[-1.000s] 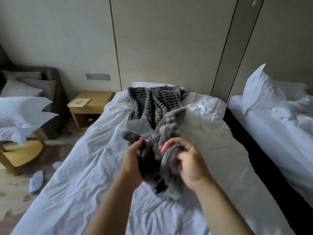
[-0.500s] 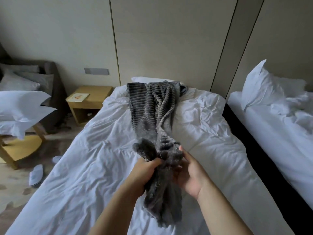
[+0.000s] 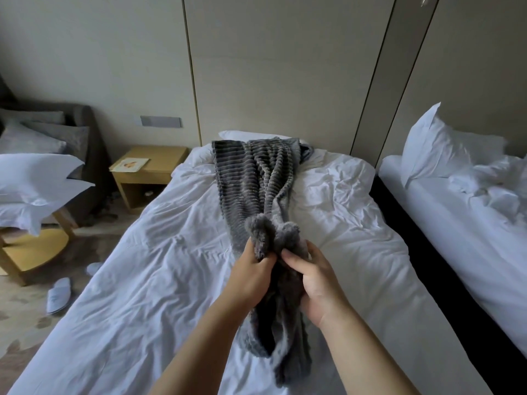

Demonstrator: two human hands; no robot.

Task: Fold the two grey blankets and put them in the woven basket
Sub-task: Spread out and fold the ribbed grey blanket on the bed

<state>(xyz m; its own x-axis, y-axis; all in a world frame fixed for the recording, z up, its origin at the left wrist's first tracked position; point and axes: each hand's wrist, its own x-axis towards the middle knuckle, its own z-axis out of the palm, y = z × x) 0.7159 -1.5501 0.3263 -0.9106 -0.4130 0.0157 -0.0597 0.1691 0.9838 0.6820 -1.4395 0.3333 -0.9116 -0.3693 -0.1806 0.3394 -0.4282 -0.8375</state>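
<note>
Both left hand (image 3: pixel 252 276) and right hand (image 3: pixel 315 283) grip the bunched grey blanket (image 3: pixel 256 181). Soft, limp, plush. Best taken at the corners.

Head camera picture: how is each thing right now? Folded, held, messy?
grey blanket: unfolded, bunched into a long strip along the bed, near end lifted.
left hand: grips the blanket's near end.
right hand: grips the blanket beside it.
bed: white cover, wrinkled.
slipper: lying on the floor.
pillow: propped upright, far right.
</note>
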